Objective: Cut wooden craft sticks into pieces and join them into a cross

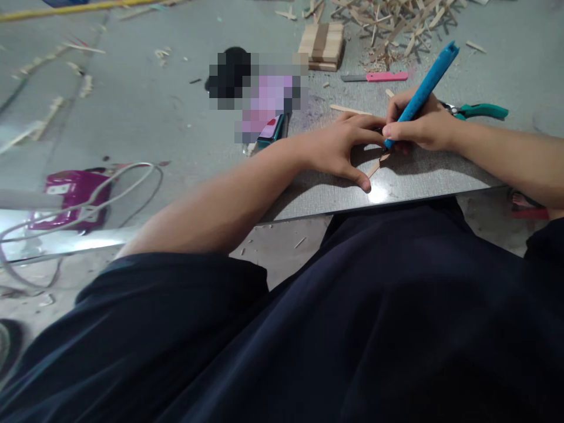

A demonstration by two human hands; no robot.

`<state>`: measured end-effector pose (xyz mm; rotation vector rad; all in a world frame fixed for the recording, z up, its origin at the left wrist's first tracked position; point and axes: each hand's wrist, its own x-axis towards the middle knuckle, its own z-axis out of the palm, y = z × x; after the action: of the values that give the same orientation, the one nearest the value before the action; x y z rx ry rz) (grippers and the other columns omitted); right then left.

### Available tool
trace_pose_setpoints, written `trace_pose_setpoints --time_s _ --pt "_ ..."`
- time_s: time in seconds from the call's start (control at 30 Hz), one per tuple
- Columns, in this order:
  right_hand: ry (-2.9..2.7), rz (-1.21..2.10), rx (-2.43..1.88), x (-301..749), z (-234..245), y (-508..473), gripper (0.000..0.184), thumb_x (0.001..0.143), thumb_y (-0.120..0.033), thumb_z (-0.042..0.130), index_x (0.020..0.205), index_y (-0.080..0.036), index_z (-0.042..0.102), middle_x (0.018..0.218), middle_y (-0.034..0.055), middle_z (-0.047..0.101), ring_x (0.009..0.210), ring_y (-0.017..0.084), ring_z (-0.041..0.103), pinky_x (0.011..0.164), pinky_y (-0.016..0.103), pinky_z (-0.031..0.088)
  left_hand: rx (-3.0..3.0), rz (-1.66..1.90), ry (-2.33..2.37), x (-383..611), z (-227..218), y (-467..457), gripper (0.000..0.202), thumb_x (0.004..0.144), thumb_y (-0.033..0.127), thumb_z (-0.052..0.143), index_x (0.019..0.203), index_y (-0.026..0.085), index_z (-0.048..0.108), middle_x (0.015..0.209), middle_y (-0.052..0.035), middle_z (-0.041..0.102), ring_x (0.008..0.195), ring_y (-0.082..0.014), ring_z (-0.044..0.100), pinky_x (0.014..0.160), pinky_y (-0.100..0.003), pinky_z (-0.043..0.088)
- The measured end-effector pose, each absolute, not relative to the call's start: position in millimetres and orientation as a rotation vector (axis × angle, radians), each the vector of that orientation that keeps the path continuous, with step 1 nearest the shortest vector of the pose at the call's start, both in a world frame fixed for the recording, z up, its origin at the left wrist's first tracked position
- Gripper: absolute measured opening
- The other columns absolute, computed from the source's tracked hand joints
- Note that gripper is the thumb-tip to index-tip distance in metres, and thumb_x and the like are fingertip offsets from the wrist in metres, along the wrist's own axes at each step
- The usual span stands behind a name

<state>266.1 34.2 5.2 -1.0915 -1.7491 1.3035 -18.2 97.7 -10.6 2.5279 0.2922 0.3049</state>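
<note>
My right hand (420, 126) is closed round a blue utility knife (423, 91), its tip pressed down on a thin wooden stick (378, 166) that lies on a grey board (414, 179). My left hand (341, 147) rests flat on the board beside the stick, fingers spread, fingertips holding the stick down near the blade. Dark clothing on my lap fills the bottom of the view.
A stack of wooden slats (322, 46) and a pile of stick offcuts (392, 20) lie at the back. A pink-handled blade (376, 77), green-handled cutters (478, 110), a loose stick (350, 109), a magenta packet (73, 197) and a grey cable (88, 211) are on the floor.
</note>
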Motion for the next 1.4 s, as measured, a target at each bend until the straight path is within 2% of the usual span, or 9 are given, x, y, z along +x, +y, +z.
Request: trace_pose_setpoints --time_s 0.17,0.3,0.5,0.63,0.73,0.9,1.1,1.2,1.4 --pt "-1.702 1.335 -1.072 266.1 5.0 33.1 0.043 0.086 -0.052 0.113 0.087 -0.034 0.074 0.076 -0.0023 0.08 0.063 0.021 0.065 0.054 0.04 0.058 2.53 0.291 0.295 -18.0 -14.7 101.8 0.116 0.079 0.115 0.096 0.162 0.036 0.091 0.188 -0.0204 0.072 0.178 -0.0581 0.061 0.159 -0.076 0.033" --pt "-1.727 1.327 -1.072 265.2 6.3 34.6 0.045 0.087 -0.053 0.113 0.085 -0.032 0.072 0.074 -0.0028 0.079 0.061 0.019 0.064 0.054 0.037 0.056 2.542 0.268 0.263 -16.3 -10.4 100.9 0.117 0.084 0.115 0.092 0.164 0.031 0.09 0.184 -0.0252 0.074 0.175 -0.0593 0.064 0.157 -0.08 0.035" --pt "-1.716 1.325 -1.075 262.7 4.8 34.4 0.053 0.098 -0.065 0.109 0.086 -0.031 0.071 0.073 -0.0047 0.077 0.059 0.015 0.06 0.052 0.034 0.052 2.531 0.295 0.291 -13.5 -9.1 99.3 0.112 0.079 0.117 0.092 0.152 0.032 0.093 0.167 -0.0211 0.083 0.167 -0.0554 0.068 0.155 -0.075 0.039" --pt "-1.702 1.313 -1.059 262.5 3.2 32.4 0.044 0.103 -0.049 0.107 0.086 -0.031 0.071 0.072 -0.006 0.078 0.06 0.015 0.058 0.051 0.033 0.049 2.534 0.313 0.287 -13.4 -10.8 99.9 0.104 0.083 0.112 0.093 0.148 0.031 0.094 0.163 -0.0206 0.084 0.168 -0.0549 0.068 0.154 -0.073 0.042" --pt "-1.698 1.322 -1.05 262.3 4.3 32.6 0.037 0.101 -0.039 0.104 0.085 -0.03 0.072 0.071 -0.007 0.078 0.058 0.014 0.06 0.051 0.032 0.046 2.542 0.288 0.281 -14.5 -11.1 100.5 0.105 0.082 0.11 0.094 0.151 0.031 0.093 0.171 -0.0209 0.081 0.171 -0.0554 0.066 0.155 -0.073 0.04" --pt "-1.692 1.309 -1.04 262.4 3.1 36.1 0.046 0.1 -0.055 0.106 0.086 -0.028 0.071 0.07 -0.0055 0.076 0.055 0.014 0.061 0.051 0.032 0.048 2.546 0.279 0.287 -16.6 -12.0 100.2 0.111 0.083 0.113 0.091 0.156 0.03 0.092 0.185 -0.0226 0.074 0.175 -0.0582 0.063 0.157 -0.076 0.035" --pt "-1.68 1.326 -1.065 265.3 4.9 30.4 0.046 0.093 -0.052 0.113 0.087 -0.03 0.073 0.078 -0.0046 0.079 0.065 0.015 0.063 0.064 0.032 0.056 2.54 0.292 0.285 -16.1 -11.8 98.7 0.109 0.083 0.11 0.094 0.156 0.029 0.093 0.186 -0.0247 0.072 0.175 -0.0616 0.063 0.154 -0.081 0.036" --pt "-1.675 1.32 -1.054 265.4 6.3 29.0 0.047 0.091 -0.056 0.113 0.084 -0.031 0.074 0.078 -0.0038 0.08 0.065 0.016 0.065 0.062 0.033 0.056 2.527 0.323 0.298 -16.0 -13.7 99.7 0.107 0.08 0.108 0.097 0.156 0.032 0.093 0.181 -0.0235 0.076 0.175 -0.0601 0.064 0.154 -0.08 0.037" --pt "-1.686 1.287 -1.04 265.5 4.7 32.2 0.039 0.088 -0.05 0.106 0.083 -0.031 0.072 0.072 -0.0039 0.079 0.058 0.016 0.063 0.055 0.032 0.051 2.515 0.335 0.295 -15.7 -16.4 100.5 0.108 0.079 0.109 0.096 0.156 0.034 0.093 0.18 -0.0214 0.077 0.174 -0.0567 0.064 0.155 -0.075 0.039"
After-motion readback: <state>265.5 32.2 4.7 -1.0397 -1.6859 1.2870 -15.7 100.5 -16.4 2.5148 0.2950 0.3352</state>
